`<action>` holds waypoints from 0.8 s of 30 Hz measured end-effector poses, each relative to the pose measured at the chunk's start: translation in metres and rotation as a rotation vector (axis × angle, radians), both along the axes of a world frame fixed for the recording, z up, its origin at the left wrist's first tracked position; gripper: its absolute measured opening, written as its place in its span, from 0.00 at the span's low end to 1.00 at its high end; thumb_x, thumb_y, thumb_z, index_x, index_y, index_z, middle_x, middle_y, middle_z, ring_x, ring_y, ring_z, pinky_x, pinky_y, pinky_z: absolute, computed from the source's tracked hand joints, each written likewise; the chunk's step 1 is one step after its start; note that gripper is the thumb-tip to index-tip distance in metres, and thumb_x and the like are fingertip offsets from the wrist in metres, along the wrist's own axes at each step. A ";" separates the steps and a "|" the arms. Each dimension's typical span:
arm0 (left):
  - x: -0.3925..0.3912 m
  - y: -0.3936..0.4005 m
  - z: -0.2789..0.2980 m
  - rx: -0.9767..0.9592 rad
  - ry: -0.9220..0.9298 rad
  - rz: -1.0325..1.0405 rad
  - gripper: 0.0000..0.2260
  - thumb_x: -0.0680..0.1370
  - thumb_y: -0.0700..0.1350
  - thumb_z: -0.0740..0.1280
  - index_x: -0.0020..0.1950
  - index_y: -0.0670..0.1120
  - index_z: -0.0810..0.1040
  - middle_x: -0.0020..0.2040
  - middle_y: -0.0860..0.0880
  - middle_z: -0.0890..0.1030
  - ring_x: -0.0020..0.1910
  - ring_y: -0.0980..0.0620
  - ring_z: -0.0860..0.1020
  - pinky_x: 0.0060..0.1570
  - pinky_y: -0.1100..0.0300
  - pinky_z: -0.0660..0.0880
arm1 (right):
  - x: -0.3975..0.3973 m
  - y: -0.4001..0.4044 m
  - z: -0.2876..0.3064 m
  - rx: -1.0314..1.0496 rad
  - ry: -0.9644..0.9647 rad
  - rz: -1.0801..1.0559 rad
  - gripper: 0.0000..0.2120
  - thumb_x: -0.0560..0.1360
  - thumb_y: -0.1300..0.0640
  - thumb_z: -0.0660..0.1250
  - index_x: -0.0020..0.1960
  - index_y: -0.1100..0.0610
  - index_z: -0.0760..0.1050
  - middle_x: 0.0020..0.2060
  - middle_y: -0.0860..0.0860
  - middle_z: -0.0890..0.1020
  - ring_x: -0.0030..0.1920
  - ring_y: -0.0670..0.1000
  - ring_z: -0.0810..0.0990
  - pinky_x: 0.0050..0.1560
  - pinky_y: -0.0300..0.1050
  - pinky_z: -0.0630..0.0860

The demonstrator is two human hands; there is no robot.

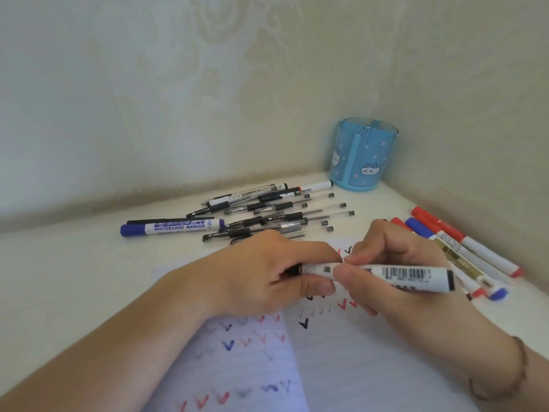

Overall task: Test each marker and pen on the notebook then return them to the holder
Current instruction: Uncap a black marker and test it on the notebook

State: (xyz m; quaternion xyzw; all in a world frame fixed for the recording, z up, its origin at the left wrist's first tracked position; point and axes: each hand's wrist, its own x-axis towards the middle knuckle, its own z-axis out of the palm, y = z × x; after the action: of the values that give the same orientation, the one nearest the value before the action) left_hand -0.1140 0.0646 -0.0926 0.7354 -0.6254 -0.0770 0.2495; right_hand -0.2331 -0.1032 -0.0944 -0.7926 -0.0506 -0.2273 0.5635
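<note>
The black marker (377, 275) is lying crosswise just above the notebook (356, 367), both hands grasping it: the right hand (416, 263) is wrapping its barrel, and the left hand (261, 269) is pinching the capped end, though whether the cap is coming off or going on I cannot tell. The notebook is already carrying many red, blue and black ticks, so testing is looking well underway. Beyond the notebook, a heap of gel pens (282, 215) and a blue whiteboard marker (172, 227) are lying loose; to the notebook's right, red and blue markers (463, 245) are waiting too. The blue holder (364, 156), far behind the notebook in the corner, is showing nothing inside, so returning seems entirely ahead.
</note>
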 end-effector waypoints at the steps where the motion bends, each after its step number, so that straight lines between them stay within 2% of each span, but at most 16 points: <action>1: 0.004 -0.001 0.001 -0.095 -0.009 0.059 0.12 0.75 0.55 0.70 0.58 0.64 0.76 0.42 0.72 0.77 0.44 0.71 0.76 0.50 0.62 0.77 | 0.000 -0.002 0.003 0.066 0.035 0.018 0.10 0.67 0.46 0.74 0.38 0.49 0.75 0.24 0.51 0.78 0.23 0.50 0.73 0.25 0.41 0.69; 2: 0.011 0.001 0.000 -0.098 0.110 0.104 0.13 0.75 0.58 0.70 0.57 0.67 0.73 0.41 0.70 0.76 0.42 0.67 0.76 0.48 0.64 0.76 | 0.000 -0.004 0.006 0.136 0.069 0.044 0.12 0.66 0.43 0.74 0.40 0.51 0.77 0.24 0.53 0.79 0.23 0.53 0.74 0.25 0.42 0.70; 4: 0.024 0.001 0.001 -0.250 0.129 0.120 0.11 0.78 0.56 0.60 0.60 0.58 0.72 0.36 0.56 0.74 0.34 0.57 0.71 0.38 0.63 0.68 | 0.001 -0.007 0.009 0.202 0.139 0.108 0.16 0.66 0.42 0.74 0.43 0.55 0.81 0.27 0.57 0.82 0.26 0.58 0.78 0.27 0.44 0.73; 5: 0.028 0.001 0.000 -0.321 0.152 0.147 0.13 0.79 0.52 0.55 0.61 0.53 0.72 0.35 0.53 0.71 0.33 0.54 0.68 0.37 0.60 0.66 | 0.001 -0.006 0.010 0.199 0.182 0.116 0.14 0.67 0.45 0.75 0.42 0.56 0.82 0.30 0.59 0.83 0.28 0.59 0.80 0.27 0.45 0.74; 6: 0.029 0.000 0.002 -0.355 0.156 0.170 0.14 0.79 0.49 0.53 0.62 0.51 0.70 0.36 0.52 0.70 0.34 0.53 0.67 0.38 0.59 0.65 | 0.001 -0.005 0.009 0.175 0.235 0.101 0.11 0.67 0.48 0.76 0.40 0.56 0.82 0.30 0.60 0.83 0.28 0.58 0.81 0.28 0.46 0.75; 8: 0.032 -0.001 -0.002 -0.387 0.107 0.229 0.14 0.81 0.45 0.52 0.65 0.51 0.67 0.41 0.52 0.70 0.36 0.51 0.68 0.40 0.58 0.67 | 0.002 -0.001 0.005 0.085 0.314 0.001 0.13 0.65 0.51 0.79 0.33 0.58 0.78 0.27 0.58 0.82 0.25 0.55 0.77 0.27 0.44 0.72; 12: 0.031 -0.007 -0.007 -0.324 0.075 0.219 0.16 0.82 0.44 0.55 0.69 0.54 0.64 0.46 0.54 0.74 0.42 0.52 0.73 0.46 0.53 0.73 | 0.005 0.007 0.000 -0.066 0.307 -0.125 0.19 0.69 0.57 0.76 0.27 0.60 0.69 0.19 0.52 0.71 0.21 0.48 0.65 0.22 0.37 0.59; 15: 0.032 -0.010 -0.008 -0.275 0.087 0.235 0.18 0.81 0.46 0.62 0.69 0.59 0.65 0.47 0.58 0.78 0.45 0.58 0.75 0.48 0.61 0.71 | 0.005 0.010 0.001 -0.113 0.319 -0.143 0.19 0.68 0.59 0.75 0.25 0.58 0.69 0.20 0.49 0.69 0.22 0.46 0.63 0.22 0.36 0.58; 18: 0.032 -0.010 -0.008 -0.267 0.106 0.235 0.20 0.79 0.45 0.67 0.69 0.59 0.68 0.48 0.60 0.80 0.43 0.65 0.75 0.44 0.74 0.67 | 0.004 0.012 0.004 -0.133 0.329 -0.131 0.17 0.67 0.59 0.75 0.25 0.58 0.70 0.20 0.47 0.71 0.21 0.43 0.63 0.21 0.32 0.58; 21: 0.030 -0.011 -0.007 -0.269 0.128 0.244 0.20 0.77 0.45 0.70 0.67 0.55 0.71 0.45 0.60 0.80 0.37 0.68 0.74 0.41 0.76 0.66 | 0.005 0.014 0.006 -0.154 0.345 -0.090 0.16 0.68 0.63 0.76 0.26 0.61 0.71 0.20 0.44 0.72 0.21 0.42 0.65 0.22 0.29 0.58; 24: 0.030 -0.011 -0.007 -0.285 0.133 0.266 0.18 0.74 0.46 0.73 0.62 0.54 0.75 0.43 0.60 0.81 0.34 0.65 0.74 0.39 0.76 0.66 | 0.004 0.015 0.007 -0.169 0.353 -0.064 0.18 0.68 0.66 0.75 0.25 0.59 0.70 0.19 0.43 0.72 0.20 0.41 0.65 0.21 0.28 0.58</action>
State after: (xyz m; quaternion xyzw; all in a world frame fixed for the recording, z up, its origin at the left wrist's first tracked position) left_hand -0.0842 0.0537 -0.1001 0.7620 -0.5093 -0.0025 0.4000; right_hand -0.2288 -0.0878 -0.0871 -0.8659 0.0552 -0.0973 0.4875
